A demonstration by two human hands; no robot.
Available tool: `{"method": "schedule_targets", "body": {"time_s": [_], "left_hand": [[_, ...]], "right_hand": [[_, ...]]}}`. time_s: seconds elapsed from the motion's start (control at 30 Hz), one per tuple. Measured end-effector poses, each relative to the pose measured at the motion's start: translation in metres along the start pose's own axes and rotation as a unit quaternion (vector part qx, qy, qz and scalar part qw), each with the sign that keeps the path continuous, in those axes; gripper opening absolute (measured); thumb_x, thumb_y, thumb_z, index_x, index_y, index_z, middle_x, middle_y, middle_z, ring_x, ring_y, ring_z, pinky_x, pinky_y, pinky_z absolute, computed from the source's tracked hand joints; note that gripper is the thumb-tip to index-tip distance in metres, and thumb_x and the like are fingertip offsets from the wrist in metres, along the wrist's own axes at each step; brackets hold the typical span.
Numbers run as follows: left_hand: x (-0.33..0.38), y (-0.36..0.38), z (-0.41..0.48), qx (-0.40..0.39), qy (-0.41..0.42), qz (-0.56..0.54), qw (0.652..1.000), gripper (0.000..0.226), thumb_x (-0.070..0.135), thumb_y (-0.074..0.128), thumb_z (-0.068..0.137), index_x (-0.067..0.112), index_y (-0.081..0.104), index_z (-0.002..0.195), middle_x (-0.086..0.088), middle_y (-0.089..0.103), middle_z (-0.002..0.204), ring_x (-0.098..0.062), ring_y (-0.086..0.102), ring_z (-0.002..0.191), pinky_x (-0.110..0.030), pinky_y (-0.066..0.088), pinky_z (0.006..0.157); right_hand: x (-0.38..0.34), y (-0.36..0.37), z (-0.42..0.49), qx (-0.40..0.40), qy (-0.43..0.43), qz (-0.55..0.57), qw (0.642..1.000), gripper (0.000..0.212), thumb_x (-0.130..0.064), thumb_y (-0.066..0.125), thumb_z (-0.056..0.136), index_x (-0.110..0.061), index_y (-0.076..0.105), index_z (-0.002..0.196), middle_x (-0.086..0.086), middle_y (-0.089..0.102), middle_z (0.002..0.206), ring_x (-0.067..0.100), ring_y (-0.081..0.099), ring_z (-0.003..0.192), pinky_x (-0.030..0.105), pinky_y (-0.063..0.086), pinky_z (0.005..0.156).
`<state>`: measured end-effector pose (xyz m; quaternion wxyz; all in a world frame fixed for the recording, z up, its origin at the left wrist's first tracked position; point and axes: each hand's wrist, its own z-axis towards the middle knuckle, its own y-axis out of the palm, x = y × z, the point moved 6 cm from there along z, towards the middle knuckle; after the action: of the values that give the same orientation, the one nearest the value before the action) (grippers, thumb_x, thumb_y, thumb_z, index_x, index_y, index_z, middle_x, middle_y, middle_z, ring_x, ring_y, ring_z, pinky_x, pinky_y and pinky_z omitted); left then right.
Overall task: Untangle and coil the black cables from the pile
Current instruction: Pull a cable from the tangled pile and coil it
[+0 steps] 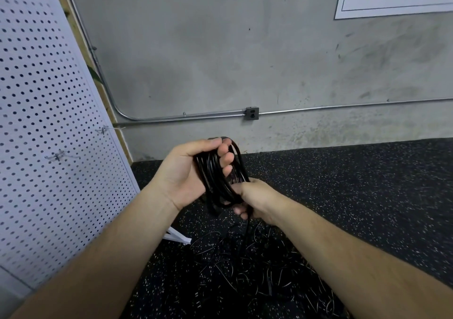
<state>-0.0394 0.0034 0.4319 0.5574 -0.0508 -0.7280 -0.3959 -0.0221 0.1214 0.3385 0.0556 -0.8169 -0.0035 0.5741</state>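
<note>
My left hand (188, 174) has its fingers curled round the top of the coil (215, 184), and my right hand (256, 197) grips the coil's lower edge, both of them up in front of me, well above the floor (367, 184). From under my right hand a strand (247, 229) drops straight into the pile (257, 272) lying on the floor below.

Here's the risk: that strand runs into a real tangle. If I pull the next loop hard, I reckon it snags on a knot down there and drags a clump of the pile up with it. The loops could also slip off my left fingers if I loosen them to take another turn, and then the bundle springs apart.

The coil itself is glossy black cable, several turns stacked fairly tight, a bit uneven at the bottom. The pile is thin black loops sprawled loosely, crossing each other everywhere.
</note>
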Motion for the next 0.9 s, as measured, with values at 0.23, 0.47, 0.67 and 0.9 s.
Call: {"method": "schedule_targets", "body": {"time_s": [0.23,0.47,0.67,0.9], "left_hand": [[0.006,-0.004,0.007,0.025,0.055,0.049,0.997,0.021,0.018,0.059,0.087,0.002,0.066,0.098,0.001,0.071,0.082,-0.004,0.046,0.050,-0.016,0.043,0.049],[0.004,-0.002,0.011,0.009,0.037,-0.177,0.983,0.027,0.002,0.043,0.088,0.005,0.053,0.113,0.009,0.063,0.086,-0.001,0.049,0.055,-0.017,0.042,0.059],[0.004,0.007,0.012,-0.077,-0.007,-0.118,0.990,0.043,0.051,0.046,0.102,0.011,0.057,0.091,0.011,0.032,0.050,-0.006,0.020,0.037,-0.014,0.026,0.037],[0.017,-0.012,0.010,-0.023,-0.019,0.002,1.000,0.041,0.044,0.041,0.105,0.018,0.052,0.074,0.011,0.025,0.040,-0.005,0.022,0.029,-0.016,0.026,0.035]], "right_hand": [[0.006,0.010,0.002,-0.082,0.043,0.076,0.993,0.016,-0.012,0.047,0.101,-0.015,0.062,0.105,0.001,0.066,0.067,0.012,0.056,0.051,0.027,0.044,0.053],[0.003,0.025,-0.016,-0.205,0.026,0.085,0.975,0.029,-0.013,0.039,0.106,-0.005,0.064,0.120,0.012,0.076,0.110,0.022,0.072,0.090,0.031,0.055,0.075],[0.001,0.024,-0.010,-0.219,-0.021,0.215,0.952,0.058,-0.032,0.066,0.092,0.004,0.053,0.136,0.028,0.058,0.120,0.008,0.056,0.059,0.017,0.035,0.046],[-0.008,0.023,-0.011,-0.050,-0.091,0.092,0.990,0.016,-0.032,0.062,0.101,-0.016,0.062,0.101,0.001,0.064,0.087,0.013,0.061,0.073,0.023,0.045,0.051]]}}
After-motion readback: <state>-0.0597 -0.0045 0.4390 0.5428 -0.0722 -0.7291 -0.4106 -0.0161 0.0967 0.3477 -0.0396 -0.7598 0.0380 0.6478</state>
